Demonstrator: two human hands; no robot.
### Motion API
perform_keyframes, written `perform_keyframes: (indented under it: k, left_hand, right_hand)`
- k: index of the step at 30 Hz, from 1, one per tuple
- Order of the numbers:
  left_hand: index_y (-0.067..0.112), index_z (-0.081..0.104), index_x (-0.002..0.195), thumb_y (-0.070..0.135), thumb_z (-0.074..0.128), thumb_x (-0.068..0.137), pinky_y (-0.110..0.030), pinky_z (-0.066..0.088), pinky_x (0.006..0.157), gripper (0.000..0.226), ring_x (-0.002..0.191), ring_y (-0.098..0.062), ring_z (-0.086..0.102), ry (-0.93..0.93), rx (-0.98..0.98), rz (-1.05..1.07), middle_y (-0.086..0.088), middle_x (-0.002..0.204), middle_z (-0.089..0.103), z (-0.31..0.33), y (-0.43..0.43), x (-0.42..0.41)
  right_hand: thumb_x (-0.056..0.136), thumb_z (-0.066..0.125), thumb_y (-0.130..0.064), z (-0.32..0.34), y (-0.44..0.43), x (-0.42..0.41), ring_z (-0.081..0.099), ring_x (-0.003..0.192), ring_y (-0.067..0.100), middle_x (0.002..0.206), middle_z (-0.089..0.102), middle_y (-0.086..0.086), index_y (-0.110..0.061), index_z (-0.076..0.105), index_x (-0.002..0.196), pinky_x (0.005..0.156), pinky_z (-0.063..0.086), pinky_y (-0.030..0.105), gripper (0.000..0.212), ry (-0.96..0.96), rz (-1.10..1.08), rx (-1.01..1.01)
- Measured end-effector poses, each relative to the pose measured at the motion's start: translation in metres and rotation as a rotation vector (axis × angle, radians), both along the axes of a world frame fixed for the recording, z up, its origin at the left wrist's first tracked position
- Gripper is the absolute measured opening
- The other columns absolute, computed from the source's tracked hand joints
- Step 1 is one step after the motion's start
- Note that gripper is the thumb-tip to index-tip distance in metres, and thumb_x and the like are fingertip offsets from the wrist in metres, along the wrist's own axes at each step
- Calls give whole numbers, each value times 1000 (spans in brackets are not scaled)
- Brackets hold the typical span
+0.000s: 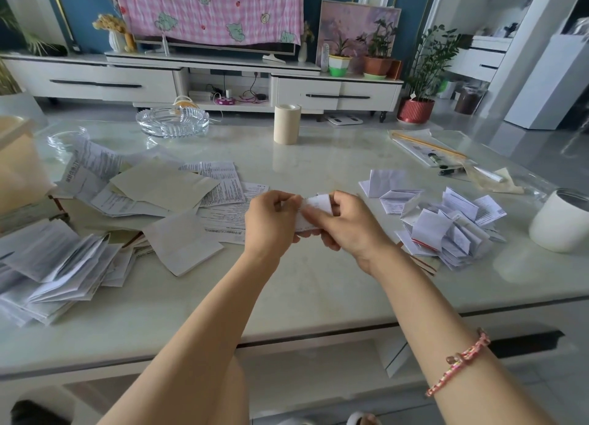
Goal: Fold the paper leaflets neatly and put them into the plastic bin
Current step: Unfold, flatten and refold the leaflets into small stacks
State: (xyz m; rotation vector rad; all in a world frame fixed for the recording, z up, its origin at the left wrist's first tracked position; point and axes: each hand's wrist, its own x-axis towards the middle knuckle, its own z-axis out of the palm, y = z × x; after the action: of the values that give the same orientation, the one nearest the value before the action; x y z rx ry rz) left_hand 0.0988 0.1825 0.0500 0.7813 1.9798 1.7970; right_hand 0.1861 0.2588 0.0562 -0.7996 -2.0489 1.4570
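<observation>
My left hand (272, 219) and my right hand (345, 222) both pinch one small white leaflet (314, 206) above the middle of the table, its sides partly hidden by my fingers. A spread of unfolded leaflets (159, 188) covers the table's left side, with a stack of creased ones (54, 265) at the near left. A heap of small folded leaflets (446, 223) lies to the right of my hands. A beige plastic bin (19, 166) stands at the far left edge, cut off by the frame.
On the pale marble table (302, 281) stand a glass ashtray (172, 121), a beige tape roll (287, 123), a white cup (562, 220) at the right, and a plastic sleeve with pens (436, 153) at the back right. A TV cabinet stands beyond.
</observation>
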Motion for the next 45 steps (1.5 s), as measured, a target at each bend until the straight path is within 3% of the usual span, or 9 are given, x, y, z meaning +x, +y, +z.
perform_keyframes:
  k: [6, 13, 19, 22, 24, 31, 35, 38, 45]
  left_hand:
    - [10, 52, 63, 32, 51, 95, -15, 29, 34, 38, 27, -3, 36, -111, -15, 40, 0, 46, 49, -4, 3, -1]
    - [7, 53, 72, 28, 50, 96, -18, 26, 35, 33, 27, -3, 38, 25, -98, 52, -3, 49, 43, -8, 7, -5]
    - [12, 56, 68, 27, 51, 96, -15, 27, 34, 32, 26, -3, 33, -40, -108, -4, -2, 46, 46, -10, 10, -1]
    - [11, 62, 91, 17, 49, 96, -13, 32, 36, 15, 29, 0, 41, -194, -69, -9, 5, 46, 56, -9, 10, 1]
    - [13, 60, 97, 13, 47, 95, -12, 33, 37, 13, 30, 2, 42, -253, -62, 13, 7, 52, 60, -7, 7, -1]
    - [11, 60, 95, 7, 46, 92, -11, 35, 37, 15, 46, -9, 48, -318, -71, 16, 0, 61, 60, -3, 2, -4]
    - [12, 58, 88, 8, 48, 93, -10, 39, 38, 12, 51, -10, 51, -324, -98, -60, -1, 63, 60, -2, 2, 0]
    - [13, 57, 85, 7, 46, 93, -11, 41, 41, 15, 52, -10, 52, -317, -127, -95, -1, 64, 60, -3, 2, 2]
    - [13, 57, 84, 5, 43, 94, -18, 43, 53, 19, 55, -12, 53, -320, -158, -112, -2, 67, 60, -2, 2, 1]
  right_hand:
    - [93, 56, -17, -5, -4, -6, 38, 31, 6, 57, 54, 6, -8, 54, 86, 34, 27, 15, 11, 154, -56, -119]
    - [94, 53, -33, -9, 6, -2, 38, 31, 6, 58, 56, 2, -12, 56, 77, 35, 26, 17, 27, -85, -17, -98]
    - [88, 64, -16, -10, 21, 1, 24, 29, 6, 61, 49, 10, -11, 48, 71, 35, 17, 12, 23, 18, -56, -198]
    - [86, 66, -13, -23, 35, 2, 34, 36, 9, 57, 47, 7, -11, 46, 64, 39, 23, 18, 30, -6, -231, 14]
    - [86, 64, -12, -36, 48, 8, 46, 58, 20, 61, 50, 3, -7, 48, 66, 50, 28, 28, 26, -130, -407, 272]
    - [91, 50, -19, -62, 60, 22, 55, 97, 34, 101, 60, 18, -8, 48, 88, 64, 29, 31, 12, -576, -506, 657]
    - [88, 54, -10, -71, 56, 16, 49, 104, 34, 110, 49, 17, -2, 54, 103, 71, 36, 35, 17, -585, -581, 758]
    - [83, 50, 8, -77, 56, 9, 50, 99, 36, 106, 52, 18, -1, 60, 99, 77, 36, 37, 21, -561, -456, 886]
    - [78, 40, 11, -84, 51, 4, 51, 103, 32, 103, 60, 18, 4, 59, 98, 82, 36, 34, 28, -588, -225, 841]
